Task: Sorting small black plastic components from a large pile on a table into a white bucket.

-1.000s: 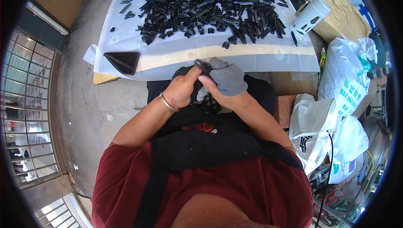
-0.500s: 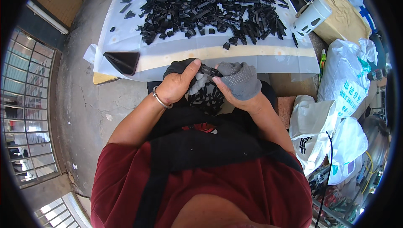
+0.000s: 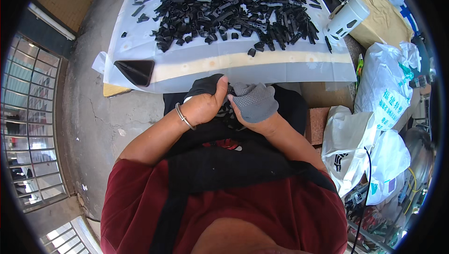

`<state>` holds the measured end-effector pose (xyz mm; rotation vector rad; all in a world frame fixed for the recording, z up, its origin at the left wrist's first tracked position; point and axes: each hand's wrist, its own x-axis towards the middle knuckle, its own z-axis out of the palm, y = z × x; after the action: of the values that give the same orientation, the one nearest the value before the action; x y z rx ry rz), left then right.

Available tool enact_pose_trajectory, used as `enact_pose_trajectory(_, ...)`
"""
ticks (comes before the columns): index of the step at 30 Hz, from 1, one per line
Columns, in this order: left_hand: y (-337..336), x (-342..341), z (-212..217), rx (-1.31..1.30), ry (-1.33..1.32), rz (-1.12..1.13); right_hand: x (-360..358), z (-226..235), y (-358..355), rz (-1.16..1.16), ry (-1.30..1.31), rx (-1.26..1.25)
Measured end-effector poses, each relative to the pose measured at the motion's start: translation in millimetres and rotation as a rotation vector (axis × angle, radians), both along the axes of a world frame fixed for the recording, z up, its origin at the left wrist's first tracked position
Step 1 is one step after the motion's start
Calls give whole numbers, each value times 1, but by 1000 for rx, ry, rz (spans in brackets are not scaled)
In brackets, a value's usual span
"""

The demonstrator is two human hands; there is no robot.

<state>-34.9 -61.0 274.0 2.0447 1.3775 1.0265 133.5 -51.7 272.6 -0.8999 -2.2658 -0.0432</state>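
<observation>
— While your forearms come up over the dark apron, what are your hands on?

— Your left hand [image 3: 203, 107], bare with a metal bracelet [image 3: 184, 116] at the wrist, has its grip pressed together on a fold of dark cloth [image 3: 203, 85] in your lap, thumb up against the fingers. Your right hand [image 3: 255, 104] wears a grey dotted glove [image 3: 257, 100]; its grip is curled inward and meets the left thumb, and between the two sits a small black piece [image 3: 229, 109]. You cannot tell from this view whether the gloved fingers truly pinch it.

— And just past your hands?

— You have the surface [image 3: 243, 64] edge right beyond them, covered in a pale plastic sheet with a cream strip along the near side. A black phone [image 3: 135, 71] lies flat at its near left corner.

— Further out?

— You see a wide heap of black plastic parts [image 3: 229, 11] spread across the middle and far side of the sheet, a few strays near the cream strip. At the far right a white perforated cup [image 3: 345, 20] lies tilted, and white plastic bags [image 3: 383, 90] stand on your right, well apart from your hands
</observation>
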Motion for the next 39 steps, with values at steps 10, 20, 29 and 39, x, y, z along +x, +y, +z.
enact_pose_trajectory(10, 7, -7, 10, -158, -112, -83, 5, 16, 6, 103, -86, -124)
enact_pose_trajectory(20, -5, -7, 3, -66, 42, -61, -1, -5, 2, 140, 57, -235)
enact_pose_trajectory(29, 56, 28, 15, 385, 511, -5, 55, 19, 104, -457, -271, -304)
enact_pose_trajectory(39, 113, 33, -19, 268, 614, 42, 31, 7, 98, -227, -376, -167)
